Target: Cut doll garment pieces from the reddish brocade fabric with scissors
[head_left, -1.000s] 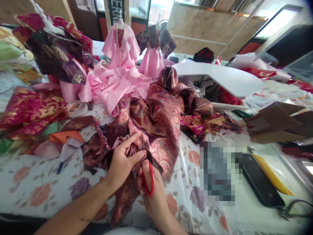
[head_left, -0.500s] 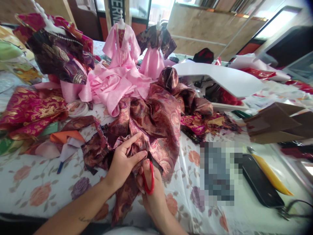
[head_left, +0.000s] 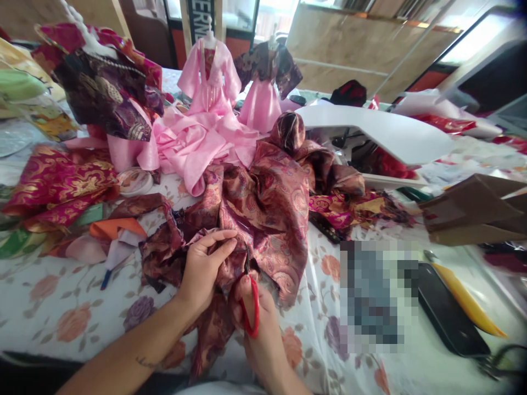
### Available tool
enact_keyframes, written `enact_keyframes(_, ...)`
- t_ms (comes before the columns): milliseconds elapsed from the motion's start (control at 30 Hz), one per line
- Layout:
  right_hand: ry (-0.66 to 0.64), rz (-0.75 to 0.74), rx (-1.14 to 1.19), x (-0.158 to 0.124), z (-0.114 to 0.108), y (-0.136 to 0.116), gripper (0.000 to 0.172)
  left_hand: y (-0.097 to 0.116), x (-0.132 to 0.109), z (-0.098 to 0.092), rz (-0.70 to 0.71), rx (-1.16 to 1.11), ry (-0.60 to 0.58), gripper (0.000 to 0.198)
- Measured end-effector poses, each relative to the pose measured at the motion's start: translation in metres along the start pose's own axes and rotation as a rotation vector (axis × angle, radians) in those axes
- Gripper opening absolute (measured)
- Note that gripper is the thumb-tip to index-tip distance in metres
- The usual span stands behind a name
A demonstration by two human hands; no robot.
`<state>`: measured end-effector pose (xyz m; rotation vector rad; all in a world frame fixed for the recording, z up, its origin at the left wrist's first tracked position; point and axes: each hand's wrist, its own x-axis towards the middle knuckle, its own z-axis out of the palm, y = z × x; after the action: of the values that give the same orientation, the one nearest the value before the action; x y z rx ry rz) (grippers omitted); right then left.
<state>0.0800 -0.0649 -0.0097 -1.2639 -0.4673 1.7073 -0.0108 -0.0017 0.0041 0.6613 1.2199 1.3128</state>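
Note:
Copper-red patterned brocade fabric [head_left: 280, 214] lies crumpled in front of me. My left hand [head_left: 203, 266] pinches a fold of it between thumb and fingers. Close beside, my right hand [head_left: 259, 312] is closed on red-handled scissors [head_left: 255, 307], with the thumb through one loop. Their dark blades point away from me and reach into the cloth just right of my left fingertips. How far the blades are apart is hard to make out. A strip of the same fabric [head_left: 212, 329] hangs down below my hands toward the table's near edge.
Small dress forms wear a pink outfit [head_left: 209, 77], a dark-topped one [head_left: 263, 82] and a purple brocade one [head_left: 107, 88]. Magenta-gold cloth [head_left: 61, 186] and scraps lie left. At right are a white lidded box [head_left: 379, 131], a brown paper bag [head_left: 473, 208] and a black phone [head_left: 450, 310].
The scissors' blades now show upright in the fabric, where the cloth hid them before. My left fingers have shifted slightly left and down on the fold. The whole view has moved a little.

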Motion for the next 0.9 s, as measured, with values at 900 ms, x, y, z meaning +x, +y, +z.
enact_keyframes(900, 0.049, 0.080, 0.024, -0.0084, 0.0031, -0.0011, 0.054, 0.0012, -0.0024, -0.0011, 0.087, 0.164, -0.092, 0.037)
